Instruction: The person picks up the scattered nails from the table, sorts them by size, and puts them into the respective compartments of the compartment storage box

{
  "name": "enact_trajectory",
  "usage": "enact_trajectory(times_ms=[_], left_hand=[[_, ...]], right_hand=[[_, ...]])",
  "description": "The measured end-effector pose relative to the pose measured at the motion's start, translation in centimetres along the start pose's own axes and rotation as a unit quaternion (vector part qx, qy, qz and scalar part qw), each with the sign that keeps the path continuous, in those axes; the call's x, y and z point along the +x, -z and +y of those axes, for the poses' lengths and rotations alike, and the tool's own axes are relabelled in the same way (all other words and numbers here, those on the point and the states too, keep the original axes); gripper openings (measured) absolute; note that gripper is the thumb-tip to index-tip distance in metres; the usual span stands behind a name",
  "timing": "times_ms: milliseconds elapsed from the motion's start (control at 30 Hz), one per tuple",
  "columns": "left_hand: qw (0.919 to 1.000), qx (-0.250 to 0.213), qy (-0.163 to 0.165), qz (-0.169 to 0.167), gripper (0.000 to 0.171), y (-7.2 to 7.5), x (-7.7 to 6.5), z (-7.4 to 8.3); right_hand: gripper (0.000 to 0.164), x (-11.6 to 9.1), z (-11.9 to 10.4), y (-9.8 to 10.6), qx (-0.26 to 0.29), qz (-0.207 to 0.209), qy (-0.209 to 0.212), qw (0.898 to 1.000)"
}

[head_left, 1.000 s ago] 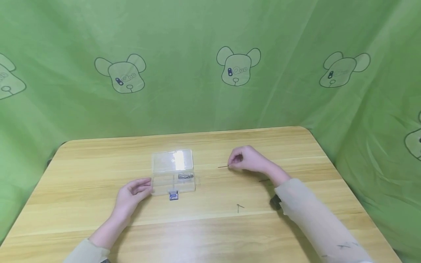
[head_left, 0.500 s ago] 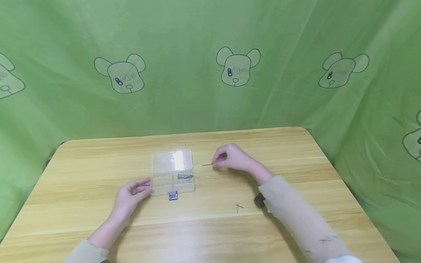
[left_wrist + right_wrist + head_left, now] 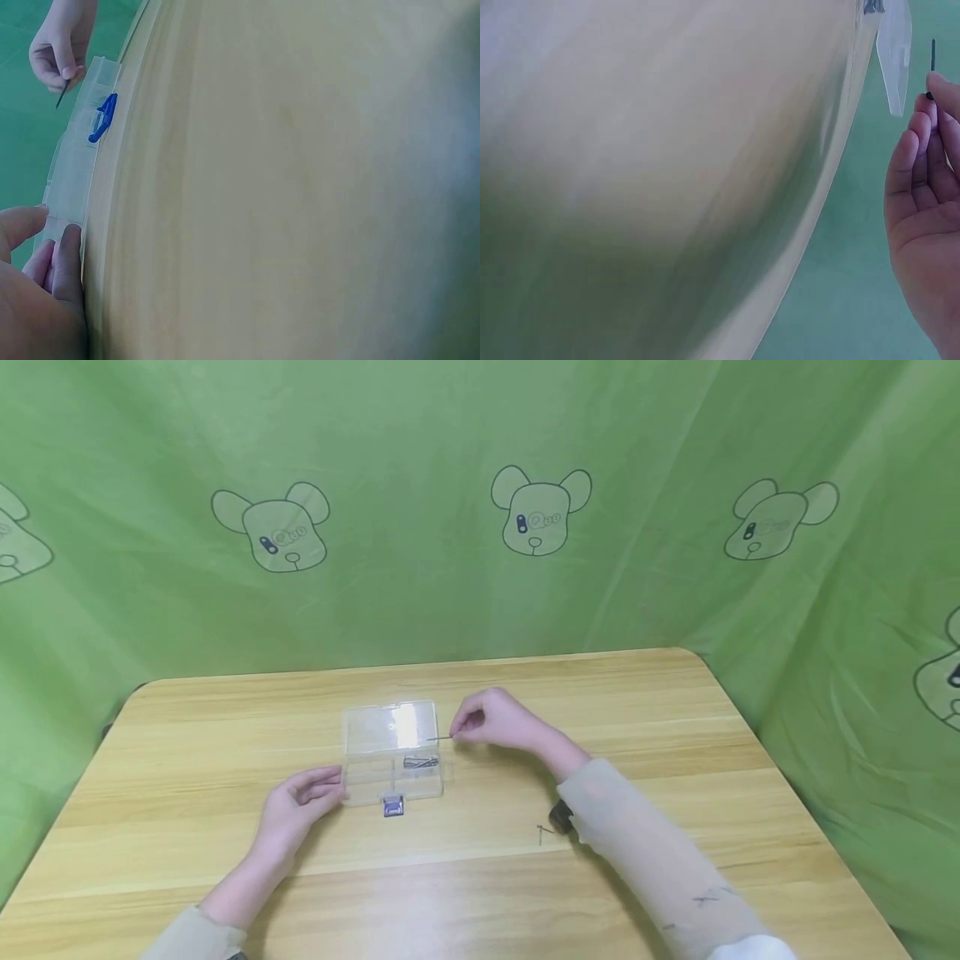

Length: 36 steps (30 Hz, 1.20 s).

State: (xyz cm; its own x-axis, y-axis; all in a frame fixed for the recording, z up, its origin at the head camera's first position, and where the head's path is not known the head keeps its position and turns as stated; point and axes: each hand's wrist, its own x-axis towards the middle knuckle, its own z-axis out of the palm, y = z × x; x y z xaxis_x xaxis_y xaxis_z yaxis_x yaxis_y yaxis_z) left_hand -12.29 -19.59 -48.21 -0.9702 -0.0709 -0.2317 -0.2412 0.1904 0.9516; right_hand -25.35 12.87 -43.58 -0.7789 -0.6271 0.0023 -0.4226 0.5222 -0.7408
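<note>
A clear plastic box (image 3: 369, 770) with a hinged lid (image 3: 371, 731) lies open on the table, a blue latch (image 3: 393, 806) at its front. My left hand (image 3: 298, 806) holds the box's left end, thumb at the front corner. Several metal nails (image 3: 421, 762) lie in the back of the right compartment. Between thumb and fingertips my right hand (image 3: 498, 720) pinches a single nail (image 3: 933, 56). Its thin shaft points left and overlaps the lid's right edge in the head view; the dark head is at the fingertips in the right wrist view.
Two loose nails (image 3: 541, 834) lie on the wooden table (image 3: 450, 893) right of the box, beside the dark wrist camera (image 3: 561, 817) under my right sleeve. A green curtain (image 3: 420, 602) with printed bear heads hangs behind the table and along its sides.
My right hand has moved left with the nail, from well right of the box to the lid's right edge. The left hand and the box stay in place.
</note>
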Motion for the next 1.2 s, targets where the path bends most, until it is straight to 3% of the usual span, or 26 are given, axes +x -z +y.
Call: enact_trajectory(times_ms=[700,1200], left_hand=[[0.9999,0.01,0.008,0.001,0.05,0.0,0.1,0.1],[0.9999,0.012,0.009,-0.001,0.051,-0.1,0.0,0.0]], right_hand=[[0.005,1.6,-1.4,-2.9,-0.03,-0.038,0.021,0.999],[0.004,1.8,-1.9,-3.6,-0.09,-0.024,0.06,0.994]])
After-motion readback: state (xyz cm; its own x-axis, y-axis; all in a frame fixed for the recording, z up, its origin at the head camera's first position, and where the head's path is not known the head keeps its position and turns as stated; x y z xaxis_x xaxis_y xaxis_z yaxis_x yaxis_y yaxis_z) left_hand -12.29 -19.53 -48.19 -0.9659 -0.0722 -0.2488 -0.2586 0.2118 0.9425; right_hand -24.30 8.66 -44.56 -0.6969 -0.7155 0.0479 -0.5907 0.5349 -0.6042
